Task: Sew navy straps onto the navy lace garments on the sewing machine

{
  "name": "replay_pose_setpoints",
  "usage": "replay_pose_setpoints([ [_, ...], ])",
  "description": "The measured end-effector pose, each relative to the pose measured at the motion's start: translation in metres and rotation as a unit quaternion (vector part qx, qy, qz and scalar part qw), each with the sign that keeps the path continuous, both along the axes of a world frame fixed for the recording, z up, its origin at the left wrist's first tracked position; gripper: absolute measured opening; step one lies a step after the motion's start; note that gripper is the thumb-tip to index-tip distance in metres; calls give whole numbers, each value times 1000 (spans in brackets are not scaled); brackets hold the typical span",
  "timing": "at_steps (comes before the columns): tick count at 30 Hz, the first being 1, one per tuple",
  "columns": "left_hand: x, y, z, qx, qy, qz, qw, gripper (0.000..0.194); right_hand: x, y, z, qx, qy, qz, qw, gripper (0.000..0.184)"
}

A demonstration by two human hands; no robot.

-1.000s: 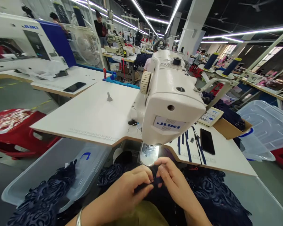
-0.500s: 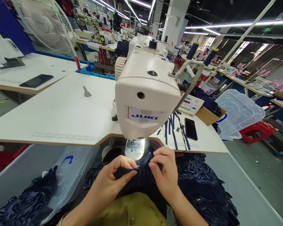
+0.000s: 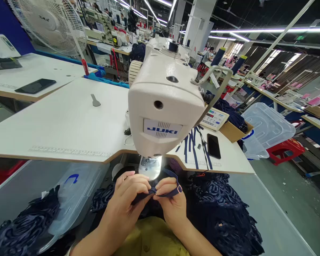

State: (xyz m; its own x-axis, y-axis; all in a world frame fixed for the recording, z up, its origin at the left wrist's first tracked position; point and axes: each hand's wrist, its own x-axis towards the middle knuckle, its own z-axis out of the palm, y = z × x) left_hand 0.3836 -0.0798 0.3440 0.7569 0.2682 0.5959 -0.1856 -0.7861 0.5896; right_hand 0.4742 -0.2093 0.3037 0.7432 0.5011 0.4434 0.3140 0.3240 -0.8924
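Observation:
In front of the sewing machine (image 3: 165, 106), both my hands pinch a narrow navy strap (image 3: 170, 173). My left hand (image 3: 129, 197) is closed on the strap and dark fabric at its left part. Almost touching it, my right hand (image 3: 173, 208) grips the strap between thumb and fingers. A small copper-coloured ring or slider (image 3: 179, 188) sits on the strap at the right hand's outer side. Just beyond my fingers is the machine's lit metal bed (image 3: 150, 168). Part of the strap and the fabric below is hidden by my hands.
Piles of navy garments (image 3: 224, 209) lie right of my lap, with more (image 3: 26, 220) in a clear bin at left. Navy strips (image 3: 193, 147), a phone (image 3: 213, 145) and a control panel (image 3: 214, 118) occupy the white table's right side. A grey metal piece (image 3: 96, 102) lies at left.
My right hand has moved left and down to meet my left hand, and now holds the strap. The ring now shows at its outer side. The view has shifted slightly.

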Motion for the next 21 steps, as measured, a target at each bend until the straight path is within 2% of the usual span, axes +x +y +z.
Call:
replay_pose_setpoints([
  [9, -6, -3, -2, -87, 50, -32, 994, 13, 4, -3, 4, -4, -48, 31, 998, 13],
  [14, -3, -4, 0, -165, 71, -58, 982, 11, 9, -7, 11, -23, -38, 57, 997, 13],
  [18, -4, -7, -2, -222, 113, -62, 966, 6, 13, -9, 24, -73, 9, 90, 993, 7],
  [21, -5, -7, -8, -197, 153, -18, 968, 8, 19, -5, 32, -145, 56, 84, 984, 3],
])
